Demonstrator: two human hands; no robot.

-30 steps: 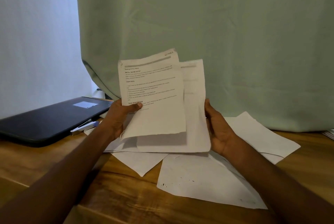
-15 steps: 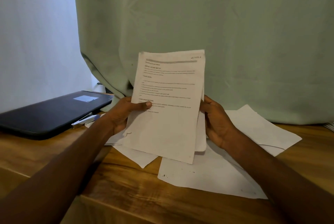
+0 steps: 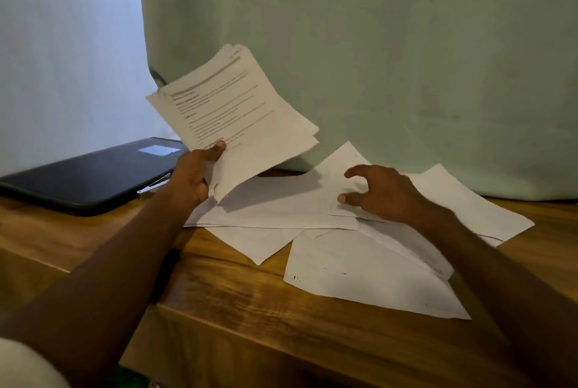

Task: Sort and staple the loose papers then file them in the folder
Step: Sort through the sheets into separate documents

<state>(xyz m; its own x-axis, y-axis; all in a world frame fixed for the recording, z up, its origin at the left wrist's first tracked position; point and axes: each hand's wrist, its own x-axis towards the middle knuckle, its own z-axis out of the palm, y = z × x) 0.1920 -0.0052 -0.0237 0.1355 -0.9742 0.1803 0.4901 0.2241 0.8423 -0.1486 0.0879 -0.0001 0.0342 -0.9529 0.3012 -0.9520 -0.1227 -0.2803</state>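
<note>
Papers (image 3: 237, 112) — a thin stack of printed sheets — are held up off the table in the left hand (image 3: 190, 178), thumb pinching the front near the lower edge, fingers curled behind. The stack tilts: its long axis runs from lower left to upper right, the header end pointing up and right toward the curtain, the printed face turned to the camera. Its corners are slightly fanned, so several sheets show.

Far left, a dark folder (image 3: 90, 174) lies flat on the table, a pale label on its cover. A small metal object pokes out beside its near corner, just behind the left wrist — too hidden to name.

Below and right of the held stack, loose sheets (image 3: 359, 275) lie overlapping on the table, blank sides up, spread at different angles. The right hand (image 3: 381, 193) hovers low over them with fingers spread and loosely bent, holding nothing; the thumb tip seems to touch one sheet, though I cannot tell for sure.

The table (image 3: 219, 293) is brown wood with a visible grain and a front edge running diagonally. Behind it hangs a pale green curtain (image 3: 406, 59); to the left a white wall (image 3: 62, 59).
</note>
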